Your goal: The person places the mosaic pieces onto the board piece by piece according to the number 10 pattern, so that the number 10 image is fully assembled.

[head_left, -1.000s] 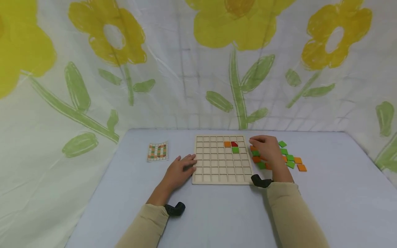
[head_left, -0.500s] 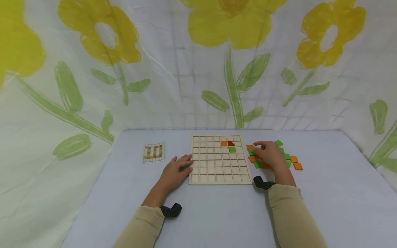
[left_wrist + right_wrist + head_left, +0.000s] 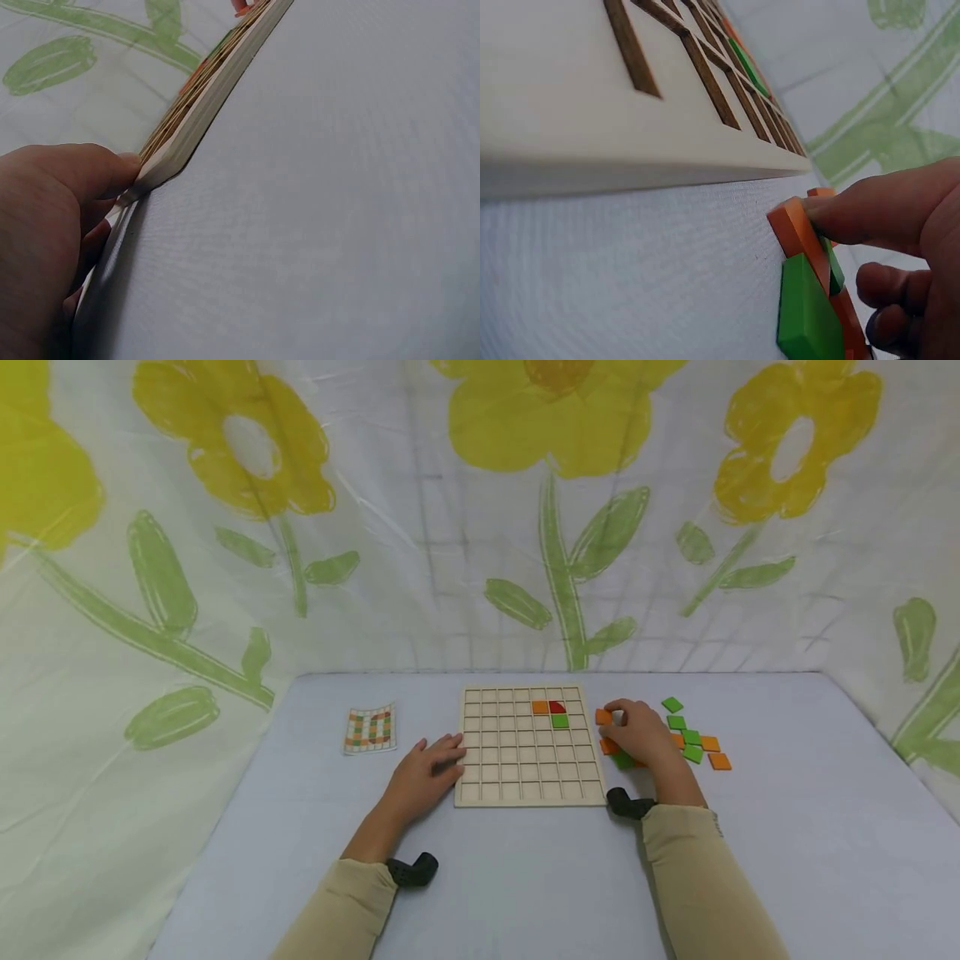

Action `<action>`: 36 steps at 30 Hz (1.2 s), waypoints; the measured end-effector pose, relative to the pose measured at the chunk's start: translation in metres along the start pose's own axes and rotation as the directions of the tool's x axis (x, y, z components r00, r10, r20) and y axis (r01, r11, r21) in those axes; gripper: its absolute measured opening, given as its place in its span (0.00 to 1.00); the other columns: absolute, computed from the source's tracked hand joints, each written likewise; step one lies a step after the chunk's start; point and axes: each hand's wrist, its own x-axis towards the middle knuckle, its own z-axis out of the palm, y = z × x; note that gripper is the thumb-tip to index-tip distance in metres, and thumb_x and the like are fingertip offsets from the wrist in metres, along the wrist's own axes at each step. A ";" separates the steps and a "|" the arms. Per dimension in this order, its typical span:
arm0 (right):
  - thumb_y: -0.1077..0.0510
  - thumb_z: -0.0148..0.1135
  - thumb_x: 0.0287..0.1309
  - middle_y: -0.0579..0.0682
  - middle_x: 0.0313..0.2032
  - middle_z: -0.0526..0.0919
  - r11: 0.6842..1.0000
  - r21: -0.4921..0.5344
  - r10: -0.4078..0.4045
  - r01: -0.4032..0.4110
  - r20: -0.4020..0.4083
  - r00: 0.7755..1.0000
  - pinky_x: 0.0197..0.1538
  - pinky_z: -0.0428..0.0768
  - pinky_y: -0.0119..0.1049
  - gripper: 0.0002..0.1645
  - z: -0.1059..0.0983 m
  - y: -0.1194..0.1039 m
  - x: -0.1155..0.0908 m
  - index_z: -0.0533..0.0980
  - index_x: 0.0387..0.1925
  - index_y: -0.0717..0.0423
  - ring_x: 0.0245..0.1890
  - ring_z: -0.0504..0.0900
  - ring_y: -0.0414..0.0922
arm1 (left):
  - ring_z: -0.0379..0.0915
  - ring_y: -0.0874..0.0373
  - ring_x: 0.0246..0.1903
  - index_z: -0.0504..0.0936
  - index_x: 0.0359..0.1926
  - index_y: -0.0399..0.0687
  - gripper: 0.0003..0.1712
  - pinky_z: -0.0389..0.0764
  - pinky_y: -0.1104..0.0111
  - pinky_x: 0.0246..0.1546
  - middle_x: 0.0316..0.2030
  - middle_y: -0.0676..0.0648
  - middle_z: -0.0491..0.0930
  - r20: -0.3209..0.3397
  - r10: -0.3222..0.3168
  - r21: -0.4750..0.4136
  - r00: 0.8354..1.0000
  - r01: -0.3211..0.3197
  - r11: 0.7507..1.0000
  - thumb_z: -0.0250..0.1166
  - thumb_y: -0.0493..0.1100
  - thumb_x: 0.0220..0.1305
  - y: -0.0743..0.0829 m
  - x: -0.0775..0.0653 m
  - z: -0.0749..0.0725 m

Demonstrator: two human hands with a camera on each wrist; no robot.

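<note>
Now right fingers (image 3: 622,704) perhaps nearer board (image 3: 517,769)

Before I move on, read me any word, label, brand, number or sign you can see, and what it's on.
None can be read in any view.
Card: coloured grid; any writing is too small to read.
Black wristbands: any marking is too small to read.
Board, loose tiles: no lettering visible.
Backdrop: flower pictures, no words.

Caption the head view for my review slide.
Left hand at the edge of a grid board, right hand among orange and green tiles.
</note>
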 end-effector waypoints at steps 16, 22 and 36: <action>0.53 0.64 0.63 0.61 0.51 0.79 0.997 0.067 -0.042 0.047 -0.078 0.996 0.48 0.79 0.48 0.21 -0.001 -0.002 -0.006 0.76 0.55 0.56 0.47 0.77 0.56 | 0.64 0.59 0.69 0.82 0.59 0.48 0.20 0.49 0.57 0.78 0.67 0.55 0.71 -0.004 -0.009 -0.013 1.000 0.009 1.000 0.63 0.47 0.68 0.001 0.001 0.001; 0.50 0.60 0.66 0.63 0.54 0.78 0.998 0.020 -0.058 0.060 -0.071 0.996 0.54 0.79 0.52 0.26 0.001 -0.002 -0.005 0.76 0.60 0.59 0.51 0.76 0.57 | 0.63 0.58 0.70 0.81 0.59 0.48 0.21 0.49 0.57 0.78 0.67 0.55 0.71 0.002 -0.006 -0.008 1.000 0.006 1.000 0.63 0.47 0.68 0.001 0.000 0.000; 0.54 0.56 0.66 0.66 0.58 0.74 0.999 -0.012 -0.038 0.038 -0.019 0.999 0.58 0.76 0.57 0.28 -0.005 0.001 -0.006 0.72 0.64 0.61 0.56 0.73 0.60 | 0.64 0.58 0.69 0.82 0.59 0.48 0.20 0.49 0.57 0.78 0.67 0.54 0.71 -0.005 -0.004 -0.010 1.000 0.004 1.000 0.63 0.47 0.68 0.002 -0.001 0.000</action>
